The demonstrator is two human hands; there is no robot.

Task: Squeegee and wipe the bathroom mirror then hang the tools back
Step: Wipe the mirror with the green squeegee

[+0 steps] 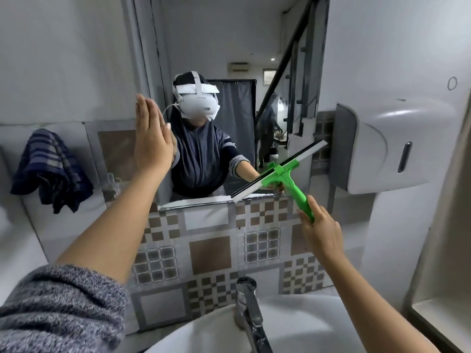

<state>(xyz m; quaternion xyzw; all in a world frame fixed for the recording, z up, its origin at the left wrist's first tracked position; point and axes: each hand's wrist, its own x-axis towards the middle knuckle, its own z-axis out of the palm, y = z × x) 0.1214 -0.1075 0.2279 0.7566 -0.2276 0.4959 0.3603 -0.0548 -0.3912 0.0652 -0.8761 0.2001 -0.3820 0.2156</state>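
The bathroom mirror [229, 47] hangs on the wall ahead and reflects a person wearing a white headset. My right hand [321, 228] grips the handle of a green squeegee [290, 179]. Its white blade lies tilted against the mirror's lower right corner, rising toward the right. My left hand [151, 138] is flat with its fingers together, palm pressed to the mirror's left edge. A dark blue striped cloth [51, 169] hangs on the wall at the left, apart from both hands.
A white dispenser [382, 149] juts from the wall right of the mirror, close to the blade's upper end. Patterned tiles [209, 253] cover the wall below the mirror. A chrome tap [248, 307] and white sink [293, 327] sit beneath my arms.
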